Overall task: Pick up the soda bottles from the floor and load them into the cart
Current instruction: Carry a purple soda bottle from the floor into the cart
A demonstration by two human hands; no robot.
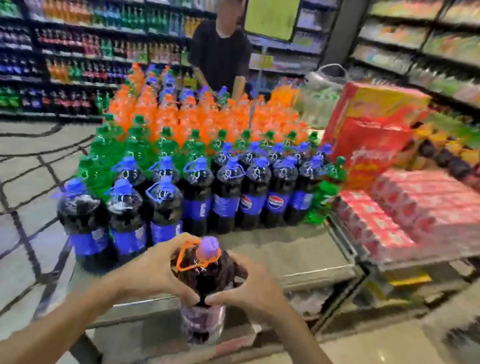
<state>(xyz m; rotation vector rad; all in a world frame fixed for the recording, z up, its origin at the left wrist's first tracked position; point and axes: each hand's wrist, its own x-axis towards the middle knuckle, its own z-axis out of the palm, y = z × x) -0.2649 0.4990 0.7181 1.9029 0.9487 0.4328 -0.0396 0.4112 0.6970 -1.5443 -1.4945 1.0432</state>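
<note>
Fingers of left hand [152, 274] and right hand [255, 292] curl round upright purple-capped bottle [206, 277], cap up, seemingly at cart deck [300, 249] near edge; bare deck right, packed bottles [225, 192] farther.

Left shelving [68, 39]: several tiers of bottled drinks.
Person in black shirt [219, 55]: standing, far end.
Red cartons [372, 128]: stacked, right of centre.
Pink wrapped packs [428, 211]: stacked low, beside cartons.
Floor [5, 183]: pale, dark-lined tiles.

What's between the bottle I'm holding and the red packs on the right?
In the head view, only a bare stretch of cart deck and its edge lie between the purple-capped bottle and the red packs.
</note>
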